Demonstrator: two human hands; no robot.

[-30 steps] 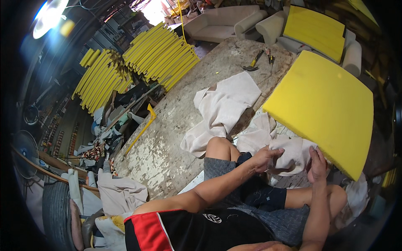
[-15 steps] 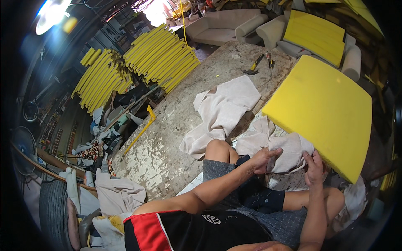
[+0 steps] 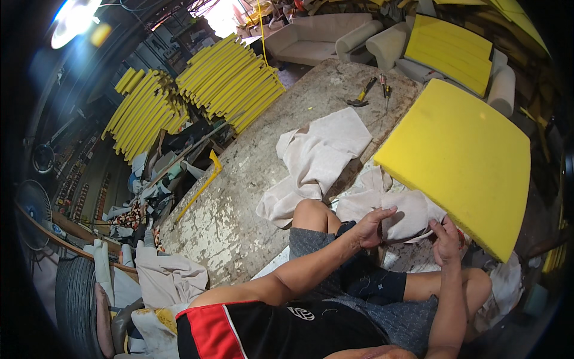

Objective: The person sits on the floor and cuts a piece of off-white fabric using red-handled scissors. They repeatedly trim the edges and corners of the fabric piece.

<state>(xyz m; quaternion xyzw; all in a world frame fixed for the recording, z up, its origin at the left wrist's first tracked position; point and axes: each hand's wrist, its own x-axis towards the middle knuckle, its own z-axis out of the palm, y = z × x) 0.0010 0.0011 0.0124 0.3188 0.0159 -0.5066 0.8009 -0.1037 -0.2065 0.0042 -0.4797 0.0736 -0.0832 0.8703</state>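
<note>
I pinch a piece of cream fabric [image 3: 409, 216] between my two hands over my lap. My left hand [image 3: 373, 228] grips its left side, thumb uppermost; my right hand [image 3: 447, 240] has its fingers closed on the right edge, where a small red item shows behind them, too small to make out. The fabric bunches beside a thick yellow foam slab [image 3: 457, 161]. A second loose cream cloth [image 3: 320, 152] lies on the worn table [image 3: 209, 236] beyond my knee.
A hammer [image 3: 362, 93] and small hand tools [image 3: 385, 90] lie at the table's far end, a long yellow tool [image 3: 200, 194] on its left. Stacked foam strips [image 3: 227, 78], a fan [image 3: 33, 212] and fabric scraps stand left. A sofa [image 3: 305, 39] and foam-topped armchair [image 3: 448, 54] are behind.
My hands have shifted slightly on the held fabric, the left thumb lifting a little, and the fabric's folds have changed. The other items stay put.
</note>
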